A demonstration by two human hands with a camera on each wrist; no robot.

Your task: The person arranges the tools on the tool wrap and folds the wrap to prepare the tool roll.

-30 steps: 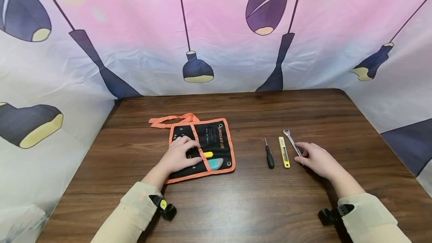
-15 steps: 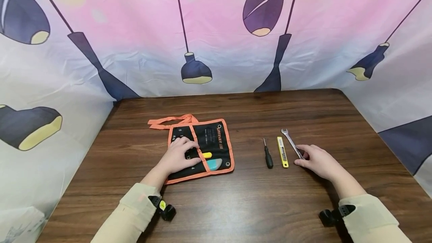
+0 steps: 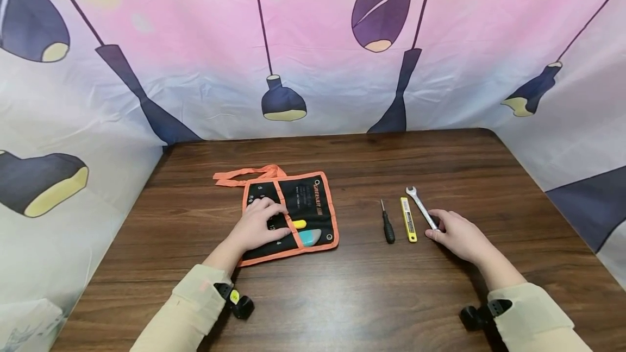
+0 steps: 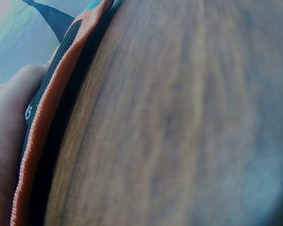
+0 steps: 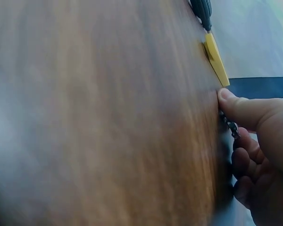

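My left hand (image 3: 259,224) rests on a black tool pouch (image 3: 305,197) with orange trim, thumb spread from the fingers. A yellow piece (image 3: 299,224) and a teal-and-grey piece (image 3: 309,238) show from its pocket. In the left wrist view, the pouch's orange edge (image 4: 52,94) runs beside the hand. On the right, my right hand (image 3: 457,235) holds the near end of an open-ended wrench (image 3: 421,205) between thumb and fingers, the wrench lying on the table. Its end (image 5: 233,129) shows by the curled fingers in the right wrist view.
Left of the wrench lie a flat yellow tool (image 3: 408,219) with a label and a hole at one end, and a small black-handled screwdriver (image 3: 387,224). Orange tie straps (image 3: 249,171) trail behind the pouch. The wooden table (image 3: 342,297) ends at a printed curtain (image 3: 215,96).
My right hand has shifted slightly right and nearer along the wrench, so more of its shaft shows. The left hand stays on the pouch. The head view has moved a little.
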